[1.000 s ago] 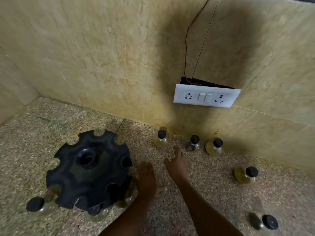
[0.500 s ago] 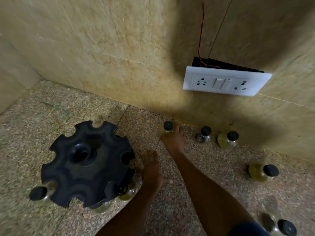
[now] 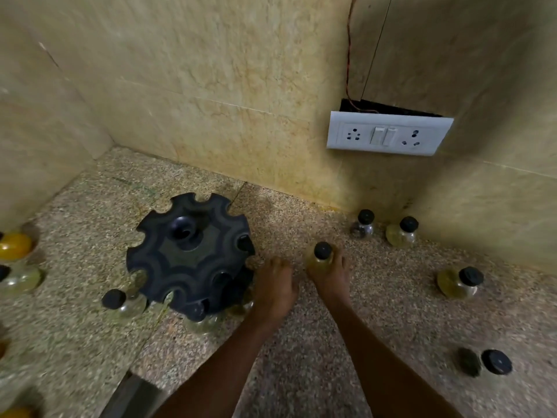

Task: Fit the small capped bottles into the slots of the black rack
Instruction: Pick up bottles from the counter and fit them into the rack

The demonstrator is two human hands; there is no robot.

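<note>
The black round rack stands on the speckled counter, with several capped bottles seated in its lower slots, such as one at the front left. My right hand grips a small yellowish bottle with a black cap, just right of the rack. Against the rack's right side rests my left hand, fingers bent, and I cannot tell if it holds anything. Loose bottles stand by the wall, at the right and at the near right.
A white socket and switch plate hangs on the tiled wall above the loose bottles, with a red wire above it. Yellow-filled bottles sit at the far left edge. The walls meet in a corner behind the rack.
My right hand has closed round the bottle that stood by the wall and drawn it toward me, away from the wall. My left hand stays at the rack's right side.
</note>
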